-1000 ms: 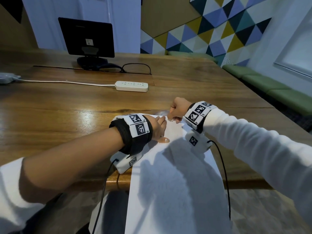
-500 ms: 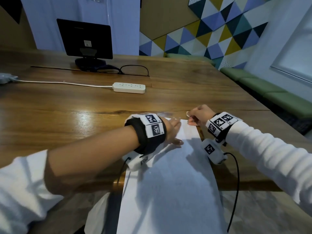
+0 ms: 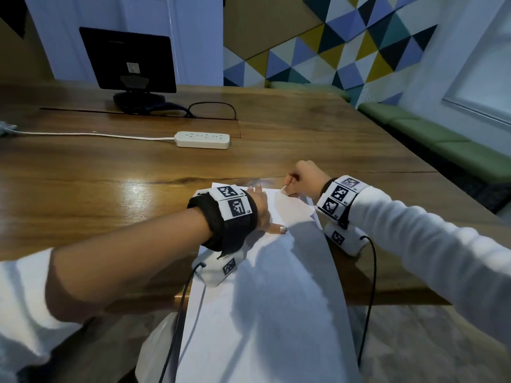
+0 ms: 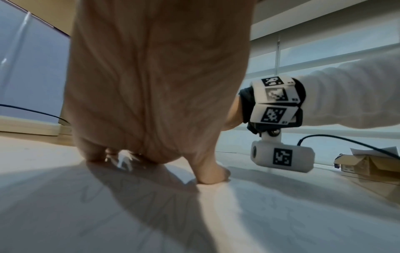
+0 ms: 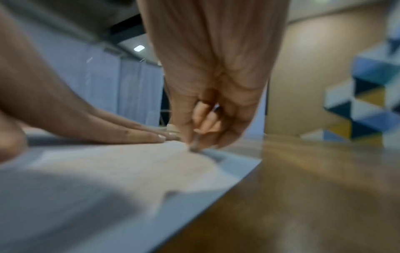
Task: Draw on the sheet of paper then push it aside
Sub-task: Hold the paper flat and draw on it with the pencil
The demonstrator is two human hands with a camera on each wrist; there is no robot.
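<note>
At the paper's far right corner, our right hand (image 3: 307, 179) has its fingers (image 5: 203, 119) curled tight around a thin pen (image 3: 287, 184), tip on the paper (image 3: 276, 286). Our left hand (image 3: 261, 210) lies flat beside it, fingers (image 5: 138, 132) straight, pressing the paper down. Faint scribbles show on it in the left wrist view. Its near end hangs over the table (image 3: 110, 194) edge toward us. Farther back sit a power strip (image 3: 203, 139), a monitor (image 3: 128, 60) and cables; a green bench (image 3: 442, 142) lines the right wall.
</note>
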